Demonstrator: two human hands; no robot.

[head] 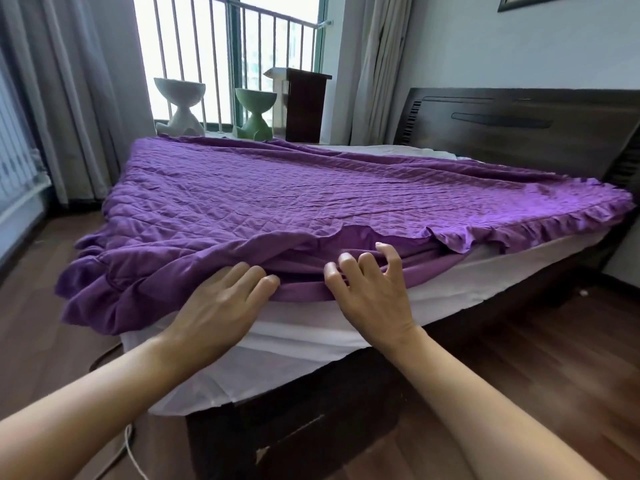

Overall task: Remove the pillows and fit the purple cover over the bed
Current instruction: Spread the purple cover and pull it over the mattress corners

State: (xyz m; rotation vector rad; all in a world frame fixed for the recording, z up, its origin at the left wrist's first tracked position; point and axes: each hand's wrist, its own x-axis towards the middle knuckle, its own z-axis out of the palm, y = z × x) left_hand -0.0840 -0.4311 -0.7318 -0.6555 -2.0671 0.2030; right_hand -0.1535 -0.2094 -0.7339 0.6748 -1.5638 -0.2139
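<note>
Now the purple cover lies spread over the bed, bunched along the near edge at lower centre, white mattress showing beneath; no pillows in view. Quilted, soft, floppy, probably light but draggy; I'd grab the ruffled hem, not the middle. Left hand flat on the folds, fingers half spread, holding nothing. Right hand clawed, fingertips pressing into the bunched hem, not closed on it.

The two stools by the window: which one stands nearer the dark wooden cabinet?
The green stool. It stands right beside the dark cabinet, while the white stool stands farther left, toward the curtain.
</note>
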